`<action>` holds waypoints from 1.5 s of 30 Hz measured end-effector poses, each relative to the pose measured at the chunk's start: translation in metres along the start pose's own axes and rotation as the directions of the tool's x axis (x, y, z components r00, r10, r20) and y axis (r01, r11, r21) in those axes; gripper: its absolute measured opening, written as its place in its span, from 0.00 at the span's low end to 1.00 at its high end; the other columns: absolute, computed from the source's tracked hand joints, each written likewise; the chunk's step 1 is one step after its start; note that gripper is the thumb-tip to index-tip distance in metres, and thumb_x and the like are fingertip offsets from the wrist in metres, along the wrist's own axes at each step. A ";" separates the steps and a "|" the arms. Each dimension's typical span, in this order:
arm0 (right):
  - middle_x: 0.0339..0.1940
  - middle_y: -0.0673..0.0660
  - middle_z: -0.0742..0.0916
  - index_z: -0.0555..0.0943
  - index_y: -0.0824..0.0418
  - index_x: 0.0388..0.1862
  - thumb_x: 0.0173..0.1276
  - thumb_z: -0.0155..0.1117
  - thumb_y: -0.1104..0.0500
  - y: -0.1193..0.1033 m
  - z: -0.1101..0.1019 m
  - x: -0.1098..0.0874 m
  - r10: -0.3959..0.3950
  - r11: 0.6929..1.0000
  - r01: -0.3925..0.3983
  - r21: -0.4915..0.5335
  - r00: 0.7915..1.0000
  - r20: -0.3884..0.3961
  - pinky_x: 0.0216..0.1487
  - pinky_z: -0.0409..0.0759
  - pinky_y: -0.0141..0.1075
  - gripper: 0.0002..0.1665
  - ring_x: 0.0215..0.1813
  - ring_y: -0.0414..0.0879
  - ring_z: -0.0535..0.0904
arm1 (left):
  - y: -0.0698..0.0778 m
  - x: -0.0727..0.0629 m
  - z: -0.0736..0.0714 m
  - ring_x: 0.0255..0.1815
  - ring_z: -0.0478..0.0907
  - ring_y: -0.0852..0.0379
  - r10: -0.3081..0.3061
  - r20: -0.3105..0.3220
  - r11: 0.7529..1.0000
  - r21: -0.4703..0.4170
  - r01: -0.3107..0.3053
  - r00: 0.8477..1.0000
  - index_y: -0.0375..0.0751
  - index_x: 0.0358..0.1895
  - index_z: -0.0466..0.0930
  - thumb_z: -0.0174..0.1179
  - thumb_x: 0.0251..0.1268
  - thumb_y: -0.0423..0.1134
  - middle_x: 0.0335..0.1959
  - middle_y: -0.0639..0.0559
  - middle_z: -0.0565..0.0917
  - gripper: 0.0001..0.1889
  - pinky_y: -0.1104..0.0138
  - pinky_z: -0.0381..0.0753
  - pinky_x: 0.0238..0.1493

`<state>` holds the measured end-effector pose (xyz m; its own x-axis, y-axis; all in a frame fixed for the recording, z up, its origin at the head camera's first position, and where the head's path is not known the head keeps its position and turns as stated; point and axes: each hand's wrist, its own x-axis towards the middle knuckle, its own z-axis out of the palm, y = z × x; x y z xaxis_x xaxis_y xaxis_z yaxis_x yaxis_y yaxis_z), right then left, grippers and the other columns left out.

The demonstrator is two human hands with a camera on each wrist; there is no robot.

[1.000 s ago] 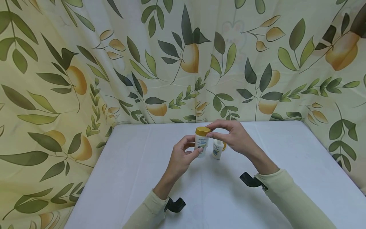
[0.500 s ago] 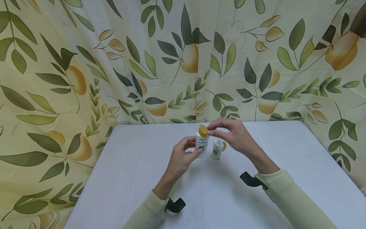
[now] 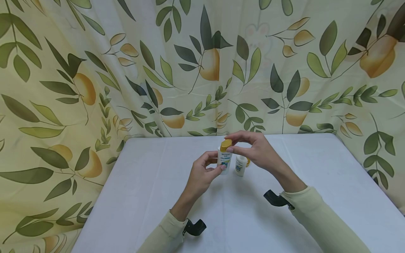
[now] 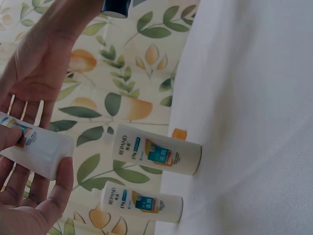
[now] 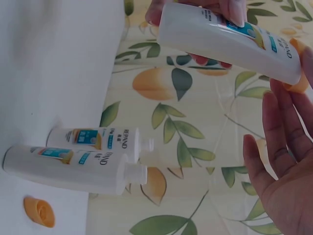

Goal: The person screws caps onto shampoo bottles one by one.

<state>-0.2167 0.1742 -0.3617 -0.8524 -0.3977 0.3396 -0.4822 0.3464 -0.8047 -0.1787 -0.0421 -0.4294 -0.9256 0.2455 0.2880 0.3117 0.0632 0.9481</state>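
My left hand grips a small white lotion bottle by its body, raised above the table. On the bottle's top is a yellow-orange cap, which my right hand pinches between thumb and fingers. The right wrist view shows the cap at the bottle's neck, partly hidden by the fingers. Two similar bottles stand upright on the table with bare nozzles; the right wrist view has one bottle in front of the other bottle. Near them lies a loose orange cap.
The white-covered table reaches back to a curtain printed with leaves and fruit. In the head view, one standing bottle shows just right of the held one, partly hiding the loose cap.
The cap on the held bottle has turned, from its broad side to a narrower one. My right fingers slipped to its edge, then took a fuller grip. The left hand stayed nearly still.
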 end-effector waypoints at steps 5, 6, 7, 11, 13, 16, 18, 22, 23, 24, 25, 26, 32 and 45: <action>0.47 0.51 0.88 0.86 0.54 0.54 0.65 0.75 0.58 -0.001 -0.001 -0.001 0.016 1.000 -0.016 -0.006 1.000 -0.005 0.69 0.68 0.66 0.18 0.55 0.49 0.81 | 0.001 0.000 -0.001 0.58 0.80 0.50 -0.001 -0.008 1.000 0.002 0.001 1.000 0.42 0.62 0.77 0.68 0.67 0.33 0.59 0.49 0.81 0.21 0.66 0.86 0.51; 0.47 0.51 0.88 0.86 0.54 0.54 0.65 0.75 0.58 -0.001 -0.001 -0.001 0.021 1.000 -0.021 -0.010 1.000 -0.006 0.69 0.67 0.66 0.18 0.55 0.49 0.81 | 0.001 0.000 -0.002 0.57 0.80 0.50 -0.002 -0.011 1.000 0.004 0.002 1.000 0.42 0.62 0.77 0.68 0.67 0.33 0.59 0.49 0.81 0.21 0.66 0.86 0.51; 0.47 0.51 0.88 0.86 0.54 0.53 0.65 0.75 0.57 -0.001 -0.001 -0.001 0.022 1.000 -0.022 -0.012 1.000 -0.007 0.69 0.67 0.67 0.18 0.55 0.49 0.81 | 0.001 0.000 -0.002 0.57 0.80 0.50 -0.002 -0.014 1.000 0.004 0.002 1.000 0.42 0.62 0.77 0.68 0.67 0.33 0.59 0.49 0.81 0.21 0.66 0.86 0.51; 0.47 0.51 0.88 0.86 0.54 0.53 0.66 0.75 0.57 -0.002 -0.002 -0.002 0.025 1.000 -0.025 -0.016 1.000 -0.010 0.70 0.66 0.67 0.17 0.55 0.49 0.82 | 0.000 0.000 -0.004 0.57 0.80 0.51 -0.002 -0.020 1.000 0.009 0.002 1.000 0.43 0.62 0.77 0.68 0.67 0.34 0.59 0.50 0.81 0.21 0.65 0.86 0.52; 0.48 0.51 0.88 0.86 0.54 0.53 0.66 0.74 0.58 -0.001 -0.002 -0.002 0.023 1.000 -0.023 -0.013 1.000 -0.013 0.70 0.66 0.67 0.16 0.54 0.49 0.82 | 0.000 0.000 -0.004 0.57 0.80 0.50 0.000 -0.021 1.000 0.008 0.000 1.000 0.43 0.62 0.77 0.68 0.67 0.34 0.60 0.50 0.81 0.21 0.65 0.86 0.52; 0.49 0.51 0.88 0.86 0.55 0.52 0.67 0.73 0.59 -0.001 -0.003 -0.002 0.019 1.000 -0.019 -0.011 1.000 -0.015 0.70 0.67 0.66 0.15 0.55 0.49 0.82 | 0.000 0.000 -0.004 0.57 0.80 0.50 0.003 -0.023 1.000 0.004 -0.003 1.000 0.42 0.62 0.77 0.68 0.67 0.34 0.60 0.49 0.81 0.21 0.65 0.86 0.52; 0.50 0.52 0.88 0.87 0.55 0.52 0.68 0.72 0.59 -0.001 -0.003 -0.002 0.013 1.000 -0.014 -0.010 1.000 -0.017 0.70 0.67 0.66 0.14 0.57 0.49 0.81 | -0.001 0.000 -0.005 0.57 0.80 0.50 0.003 -0.026 1.000 0.004 -0.002 1.000 0.43 0.62 0.77 0.68 0.67 0.35 0.60 0.49 0.81 0.21 0.65 0.86 0.52; 0.50 0.52 0.89 0.87 0.56 0.51 0.70 0.69 0.61 0.001 -0.004 -0.002 0.000 1.000 -0.001 -0.017 1.000 -0.031 0.71 0.67 0.65 0.12 0.60 0.48 0.80 | -0.002 0.000 -0.005 0.57 0.80 0.51 0.003 -0.026 1.000 0.003 -0.003 1.000 0.45 0.63 0.77 0.68 0.68 0.35 0.60 0.51 0.81 0.21 0.65 0.86 0.52; 0.50 0.52 0.89 0.87 0.56 0.51 0.70 0.69 0.62 0.001 -0.004 -0.002 -0.004 1.000 0.004 -0.019 0.999 -0.034 0.71 0.67 0.65 0.12 0.59 0.47 0.80 | -0.002 0.000 -0.005 0.57 0.80 0.51 0.006 -0.025 1.000 0.002 -0.006 1.000 0.45 0.63 0.77 0.68 0.68 0.35 0.60 0.51 0.81 0.21 0.65 0.86 0.52; 0.50 0.53 0.89 0.87 0.57 0.51 0.70 0.69 0.62 0.002 -0.004 -0.001 -0.007 1.000 0.006 -0.018 0.999 -0.038 0.72 0.67 0.65 0.12 0.59 0.46 0.80 | -0.002 0.000 -0.005 0.57 0.80 0.51 0.009 -0.023 1.000 0.000 -0.009 1.000 0.45 0.63 0.77 0.67 0.68 0.36 0.60 0.51 0.81 0.21 0.64 0.86 0.53; 0.49 0.53 0.89 0.88 0.57 0.50 0.69 0.69 0.62 0.002 -0.004 -0.001 -0.008 1.000 0.007 -0.017 0.999 -0.041 0.72 0.67 0.64 0.12 0.59 0.45 0.80 | -0.002 0.000 -0.005 0.57 0.80 0.51 0.011 -0.021 1.000 -0.002 -0.011 1.000 0.45 0.63 0.77 0.67 0.68 0.35 0.60 0.51 0.81 0.21 0.64 0.86 0.53; 0.49 0.53 0.89 0.88 0.57 0.50 0.69 0.70 0.62 0.002 -0.003 -0.001 -0.010 1.000 0.009 -0.013 0.999 -0.042 0.72 0.66 0.64 0.12 0.58 0.44 0.80 | -0.002 0.000 -0.005 0.57 0.80 0.51 0.015 -0.018 1.000 -0.004 -0.015 1.000 0.45 0.63 0.78 0.67 0.68 0.35 0.60 0.51 0.81 0.21 0.64 0.86 0.53; 0.47 0.55 0.89 0.87 0.59 0.48 0.68 0.70 0.64 0.003 -0.005 0.000 -0.011 0.999 0.012 0.031 1.000 -0.027 0.72 0.66 0.64 0.11 0.56 0.40 0.80 | -0.001 -0.001 -0.007 0.56 0.80 0.50 0.019 0.007 1.000 -0.011 -0.019 1.000 0.45 0.62 0.79 0.67 0.68 0.34 0.60 0.52 0.81 0.20 0.64 0.86 0.53; 0.63 0.58 0.85 0.79 0.64 0.65 0.72 0.65 0.65 0.003 -0.015 0.008 -0.084 0.987 0.051 0.153 0.972 0.220 0.64 0.79 0.36 0.23 0.62 0.44 0.82 | 0.006 -0.003 -0.008 0.57 0.80 0.50 0.046 0.064 0.999 -0.018 -0.045 0.997 0.45 0.63 0.78 0.66 0.69 0.34 0.61 0.51 0.81 0.20 0.64 0.86 0.54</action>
<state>-0.2278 0.1847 -0.3546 -0.7434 -0.6023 0.2908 -0.4885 0.1919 -0.8512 -0.1755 -0.0506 -0.4240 -0.8945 0.3098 0.3224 0.3496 0.0350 0.9362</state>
